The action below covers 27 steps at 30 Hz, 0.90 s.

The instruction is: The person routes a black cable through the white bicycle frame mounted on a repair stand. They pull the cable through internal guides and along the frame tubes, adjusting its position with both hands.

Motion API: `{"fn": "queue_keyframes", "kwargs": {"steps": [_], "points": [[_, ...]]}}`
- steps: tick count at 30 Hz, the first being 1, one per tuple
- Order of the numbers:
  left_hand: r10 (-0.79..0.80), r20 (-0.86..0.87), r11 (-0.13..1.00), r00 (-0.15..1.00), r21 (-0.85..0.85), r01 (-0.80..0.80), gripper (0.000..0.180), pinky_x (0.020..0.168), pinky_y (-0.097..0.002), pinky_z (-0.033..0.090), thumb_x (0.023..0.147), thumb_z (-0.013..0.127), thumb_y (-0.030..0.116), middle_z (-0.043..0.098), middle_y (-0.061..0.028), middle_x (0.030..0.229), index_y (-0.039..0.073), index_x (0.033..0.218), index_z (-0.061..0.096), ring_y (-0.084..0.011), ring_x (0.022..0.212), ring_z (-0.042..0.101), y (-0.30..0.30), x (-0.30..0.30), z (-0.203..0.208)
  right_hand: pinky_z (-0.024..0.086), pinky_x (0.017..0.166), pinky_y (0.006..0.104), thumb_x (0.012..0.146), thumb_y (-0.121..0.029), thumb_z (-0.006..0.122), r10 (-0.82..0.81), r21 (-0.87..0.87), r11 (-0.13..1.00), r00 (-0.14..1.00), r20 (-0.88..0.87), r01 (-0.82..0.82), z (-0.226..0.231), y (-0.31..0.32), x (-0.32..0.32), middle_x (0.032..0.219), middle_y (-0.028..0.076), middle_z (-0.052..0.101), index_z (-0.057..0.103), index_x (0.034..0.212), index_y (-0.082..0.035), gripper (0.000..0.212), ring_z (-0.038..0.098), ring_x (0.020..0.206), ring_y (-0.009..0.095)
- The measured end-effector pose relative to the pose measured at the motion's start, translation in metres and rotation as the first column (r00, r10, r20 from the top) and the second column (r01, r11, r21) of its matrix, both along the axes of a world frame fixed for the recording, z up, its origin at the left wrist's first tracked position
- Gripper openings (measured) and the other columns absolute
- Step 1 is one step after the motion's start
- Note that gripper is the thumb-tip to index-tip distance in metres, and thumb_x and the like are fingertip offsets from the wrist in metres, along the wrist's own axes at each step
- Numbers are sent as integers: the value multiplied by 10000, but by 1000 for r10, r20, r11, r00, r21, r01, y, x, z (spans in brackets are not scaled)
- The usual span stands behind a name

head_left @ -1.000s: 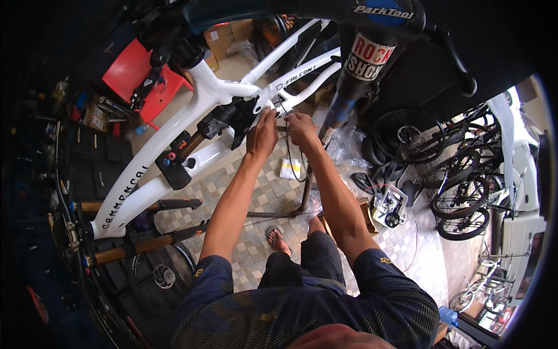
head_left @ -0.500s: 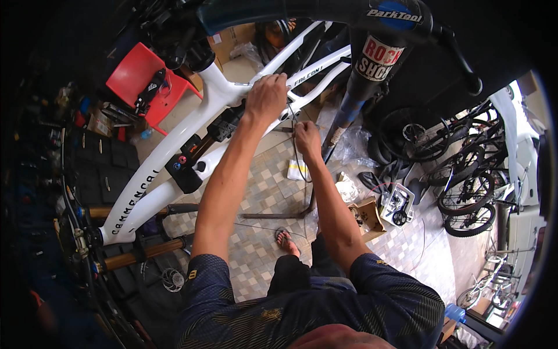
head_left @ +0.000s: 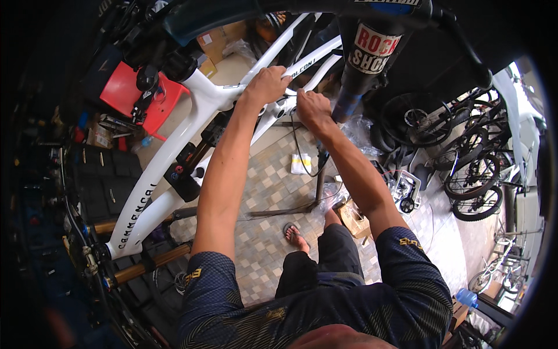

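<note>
A white bicycle frame [head_left: 158,168] is held up in front of me, slanting from lower left to upper right. My left hand [head_left: 267,86] is closed over its tubes near the rear pivot, fingertips curled out of sight. Just right of it, my right hand [head_left: 314,110] pinches a thin black cable [head_left: 296,142] close to the frame. The cable hangs in a loop below that hand toward the floor. Its upper end, between the two hands, is hard to make out. A black rear shock [head_left: 185,171] sits inside the frame.
A black and blue repair stand [head_left: 349,93] rises right of my hands. Behind the frame is a red chair [head_left: 119,87] with black items on it. An open cardboard box [head_left: 351,220] and a white tray of parts [head_left: 407,192] lie on the floor. Several bicycles [head_left: 474,174] stand at right.
My right hand has moved up, closer to my left hand, bringing the cable up to the frame. My left hand stays on the frame. The view has shifted slightly.
</note>
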<state>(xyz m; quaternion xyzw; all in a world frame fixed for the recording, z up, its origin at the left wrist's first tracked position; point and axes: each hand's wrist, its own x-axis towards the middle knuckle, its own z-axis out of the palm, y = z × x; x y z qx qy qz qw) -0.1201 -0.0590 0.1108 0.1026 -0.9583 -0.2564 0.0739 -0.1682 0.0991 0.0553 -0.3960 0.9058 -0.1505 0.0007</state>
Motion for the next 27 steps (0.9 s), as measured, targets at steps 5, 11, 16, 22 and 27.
{"fn": "queue_keyframes", "kwargs": {"steps": [5, 11, 16, 22, 27], "points": [[85, 98, 996, 992, 3, -86, 458, 890, -529, 469, 996, 472, 466, 672, -269, 1014, 45, 1121, 602, -460, 1032, 618, 9, -13, -4, 573, 697, 446, 914, -141, 494, 131, -4, 991, 991, -37, -131, -17, -21, 12, 966, 179, 697, 666, 1017, -43, 224, 712, 863, 346], [120, 102, 992, 987, -37, -117, 515, 908, -545, 464, 1000, 431, 519, 663, -288, 1032, 44, 1131, 582, -479, 1051, 602, 15, -4, -4, 549, 745, 490, 928, -186, 477, 1, 50, 999, 962, 274, -16, 0, -37, 13, 953, 194, 709, 678, 991, -51, 249, 694, 873, 377], [136, 111, 991, 985, -3, -136, 507, 911, -547, 462, 999, 438, 513, 661, -291, 1042, 45, 1129, 582, -474, 1063, 602, 15, -7, -8, 532, 790, 509, 934, -217, 466, 33, -19, 999, 961, 275, -29, -23, -40, 7, 985, 202, 708, 672, 1025, -53, 279, 682, 896, 405], [141, 94, 990, 985, -5, -141, 484, 912, -544, 465, 996, 453, 492, 665, -288, 1035, 46, 1128, 587, -470, 1054, 610, 17, -9, -3, 521, 798, 519, 912, -241, 520, 44, -150, 989, 944, 327, 7, -39, -53, -11, 974, 220, 702, 645, 1040, -21, 284, 666, 919, 438], [163, 98, 987, 982, -9, -163, 478, 899, -546, 467, 992, 462, 490, 670, -282, 1021, 44, 1097, 596, -471, 1039, 614, 19, -8, -1, 509, 806, 538, 905, -271, 547, -289, -238, 866, 828, 481, 440, -58, -49, 11, 932, 267, 688, 554, 1078, 10, 330, 663, 909, 456]]}}
